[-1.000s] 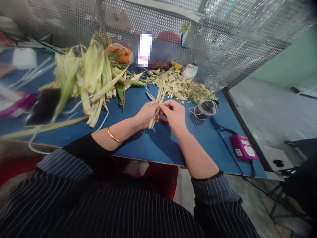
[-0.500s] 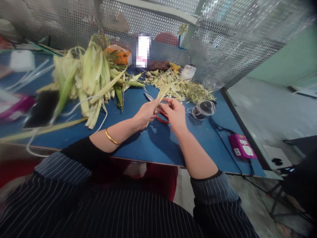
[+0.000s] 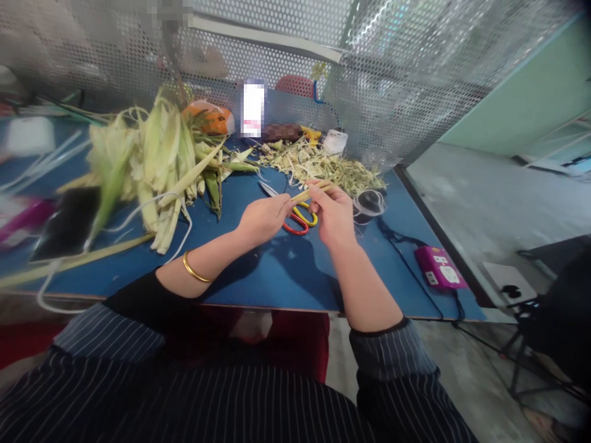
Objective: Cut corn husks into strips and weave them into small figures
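Note:
A narrow pale yellow husk strip (image 3: 301,196) stretches between my two hands above the table. My left hand (image 3: 264,219) is closed on its left end, and my right hand (image 3: 333,212) pinches the other end between thumb and fingers. Below the strip lies a pair of scissors (image 3: 296,229) with one red and one yellow handle loop, its blades pointing to the back left. Part of the scissors is hidden behind my left hand. Shredded husk trimmings (image 3: 323,163) are heaped just beyond my hands.
Large pale green husks (image 3: 161,147) are piled at the left, beside a black phone-like slab (image 3: 69,224) and a white cable (image 3: 188,227). A dark spool with white thread (image 3: 368,205) stands right of my hands. Farther right sits a magenta power block (image 3: 441,268). Perforated metal mesh (image 3: 281,52) borders the back.
The strip has gone from pointing up out of my left hand to lying lengthwise between both hands. My right hand has moved onto its far end. More of the scissors shows.

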Demonstrator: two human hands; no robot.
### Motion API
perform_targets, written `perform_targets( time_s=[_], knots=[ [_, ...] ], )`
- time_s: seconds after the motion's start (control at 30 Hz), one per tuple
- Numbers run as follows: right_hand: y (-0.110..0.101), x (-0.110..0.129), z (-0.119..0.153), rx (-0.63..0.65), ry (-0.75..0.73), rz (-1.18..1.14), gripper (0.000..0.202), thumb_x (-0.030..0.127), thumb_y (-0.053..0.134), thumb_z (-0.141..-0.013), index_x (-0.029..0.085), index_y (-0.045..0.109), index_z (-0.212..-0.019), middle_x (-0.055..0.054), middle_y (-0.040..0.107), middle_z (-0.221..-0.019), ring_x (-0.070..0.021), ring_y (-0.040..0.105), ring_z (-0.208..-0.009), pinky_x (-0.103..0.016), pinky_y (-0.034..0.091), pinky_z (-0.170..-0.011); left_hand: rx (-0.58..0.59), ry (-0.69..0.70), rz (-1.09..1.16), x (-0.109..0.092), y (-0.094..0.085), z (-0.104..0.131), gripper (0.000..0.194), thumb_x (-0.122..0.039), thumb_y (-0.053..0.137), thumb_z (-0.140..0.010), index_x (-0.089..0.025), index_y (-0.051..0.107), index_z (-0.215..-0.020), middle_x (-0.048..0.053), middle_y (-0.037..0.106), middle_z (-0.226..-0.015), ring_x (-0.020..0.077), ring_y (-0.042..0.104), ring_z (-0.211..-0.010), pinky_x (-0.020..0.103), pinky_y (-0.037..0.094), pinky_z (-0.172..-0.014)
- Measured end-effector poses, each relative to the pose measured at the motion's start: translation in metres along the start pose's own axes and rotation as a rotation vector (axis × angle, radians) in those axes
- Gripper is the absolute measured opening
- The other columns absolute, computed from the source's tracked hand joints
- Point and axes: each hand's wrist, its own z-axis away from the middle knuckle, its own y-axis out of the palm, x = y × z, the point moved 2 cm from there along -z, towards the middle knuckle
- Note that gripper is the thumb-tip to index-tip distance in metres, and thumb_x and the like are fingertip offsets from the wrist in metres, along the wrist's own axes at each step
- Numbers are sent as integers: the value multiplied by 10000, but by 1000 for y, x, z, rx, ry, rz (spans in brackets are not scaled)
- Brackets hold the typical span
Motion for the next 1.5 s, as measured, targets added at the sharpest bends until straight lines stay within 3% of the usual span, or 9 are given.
perform_targets(
  time_s=[0.27,0.47,0.63,0.83,1.0,1.2,1.5],
  knots=[
    [3,-2,3,-62,-35,-67,152,331,705,-704,208,619,-734,62,509,-551,-73,458,-488,-223,398,-509,103,-25,26,1,-5,-5,344,-417,401,-946,-213,614,-769,-1,527,-637,153,435,-588,245,254,-575],
    [14,-8,9,41,-29,-52,167,349,699,-719,209,610,-737,52,564,-591,-82,499,-511,-237,457,-560,107,-13,213,2,0,-5,378,-360,350,-949,-183,577,-704,-7,523,-629,133,440,-602,229,320,-600],
    [9,-2,7,99,4,-43,193,370,703,-724,213,652,-824,57,551,-586,-78,495,-506,-230,460,-553,107,10,130,2,-10,-7,373,-384,396,-930,-176,634,-732,-8,572,-681,125,469,-645,217,327,-614],
    [2,11,7,46,-41,15,122,293,701,-718,196,627,-731,56,569,-518,-84,520,-485,-225,460,-544,105,20,-17,2,-17,-8,349,-385,429,-917,-197,652,-725,-2,604,-680,133,497,-648,228,324,-618],
    [9,8,11,105,-27,72,108,298,680,-727,202,630,-718,44,598,-542,-101,555,-516,-250,493,-575,94,17,158,-2,-14,-8,358,-350,423,-914,-178,559,-631,-13,538,-596,109,447,-569,214,320,-564],
    [13,5,13,112,-29,74,95,281,676,-727,192,642,-719,43,608,-575,-87,552,-508,-237,487,-566,143,-50,302,-2,-17,-7,287,-342,505,-862,-143,650,-715,-24,516,-574,84,396,-497,216,294,-497],
    [14,-4,12,84,51,13,121,277,700,-693,178,630,-685,36,615,-541,-93,550,-486,-230,458,-521,174,119,-38,-4,-17,-8,277,-250,481,-861,-147,673,-690,0,611,-632,118,508,-613,240,331,-596]
  ],
)
